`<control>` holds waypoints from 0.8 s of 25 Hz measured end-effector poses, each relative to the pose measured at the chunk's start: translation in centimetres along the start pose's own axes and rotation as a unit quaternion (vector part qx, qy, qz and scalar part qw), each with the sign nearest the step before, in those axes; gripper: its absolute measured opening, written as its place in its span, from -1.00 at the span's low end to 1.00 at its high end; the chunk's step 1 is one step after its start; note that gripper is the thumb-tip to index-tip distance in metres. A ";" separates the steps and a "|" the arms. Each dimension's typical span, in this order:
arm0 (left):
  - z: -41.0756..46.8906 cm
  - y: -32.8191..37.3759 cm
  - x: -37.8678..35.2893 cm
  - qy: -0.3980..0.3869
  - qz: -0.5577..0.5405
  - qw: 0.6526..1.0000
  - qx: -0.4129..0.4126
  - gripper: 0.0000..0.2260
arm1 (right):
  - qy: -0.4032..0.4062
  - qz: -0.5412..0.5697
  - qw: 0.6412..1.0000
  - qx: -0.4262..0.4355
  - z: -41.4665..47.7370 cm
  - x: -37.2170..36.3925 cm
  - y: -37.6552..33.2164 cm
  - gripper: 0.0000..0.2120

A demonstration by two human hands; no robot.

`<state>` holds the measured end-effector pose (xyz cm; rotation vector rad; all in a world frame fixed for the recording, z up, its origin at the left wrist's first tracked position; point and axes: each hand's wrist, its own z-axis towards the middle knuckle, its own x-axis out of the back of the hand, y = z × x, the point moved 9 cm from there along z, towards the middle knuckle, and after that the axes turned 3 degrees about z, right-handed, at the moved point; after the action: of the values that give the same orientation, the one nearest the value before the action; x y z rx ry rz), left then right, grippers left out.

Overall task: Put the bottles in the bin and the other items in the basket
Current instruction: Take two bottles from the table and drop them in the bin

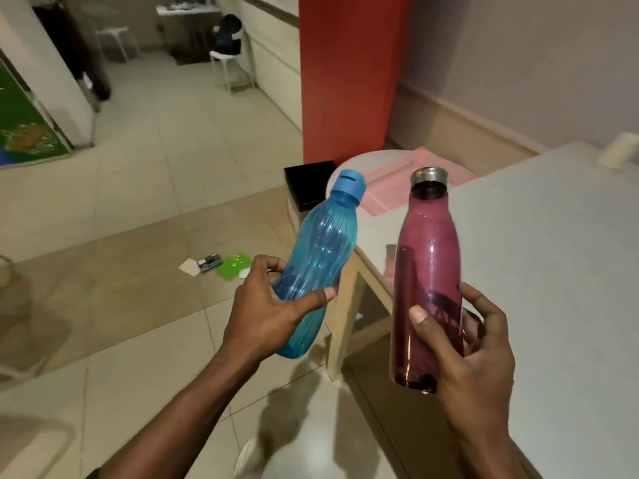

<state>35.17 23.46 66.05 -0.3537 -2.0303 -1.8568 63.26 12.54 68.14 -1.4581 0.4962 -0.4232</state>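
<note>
My left hand (273, 305) grips a translucent blue plastic bottle (323, 250) with a blue cap, tilted with its top to the upper right, above the floor. My right hand (463, 344) holds a pink metal bottle (428, 271) with a steel cap, nearly upright, over the table's left edge. A black bin (307, 188) stands on the floor beyond the table corner, beside the red pillar. A pink basket (397, 188) rests on a round white stool. Several small items lie on the floor: a green lid (233, 266), a dark card-like object (209, 262) and a beige piece (189, 266).
A pale table (553, 254) fills the right side, its wooden leg (340, 316) below the blue bottle. A white object (617, 150) sits at the table's far corner. A red pillar (349, 74) rises behind the bin. White stools stand far back on the tiled floor.
</note>
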 end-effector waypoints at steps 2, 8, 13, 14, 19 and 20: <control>0.6 -2.9 3.4 0.009 -0.005 1.000 0.016 -0.33 | -0.022 0.004 1.000 -0.006 -1.3 -3.5 1.0 -0.32; 2.5 -12.7 13.7 0.000 0.008 0.997 0.078 -0.30 | -0.021 0.029 0.997 -0.067 -5.4 -15.3 6.8 -0.34; 4.3 -19.9 21.5 -0.011 0.030 0.991 0.130 -0.35 | -0.037 0.031 0.993 -0.110 -9.5 -24.7 10.8 -0.36; 4.8 -20.7 22.6 -0.009 0.027 0.990 0.139 -0.35 | -0.042 0.025 0.992 -0.117 -9.9 -25.8 11.1 -0.34; 8.9 -23.5 24.9 -0.015 0.004 0.988 0.157 -0.41 | -0.080 -0.031 0.990 -0.116 -9.4 -31.7 11.7 -0.29; 9.9 -23.9 25.2 -0.011 0.008 0.987 0.162 -0.42 | -0.087 -0.036 0.989 -0.116 -8.7 -32.9 11.8 -0.30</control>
<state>1.42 29.35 54.59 -0.2988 -2.2886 -1.4830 30.77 24.46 58.05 -1.7244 0.3616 -0.2974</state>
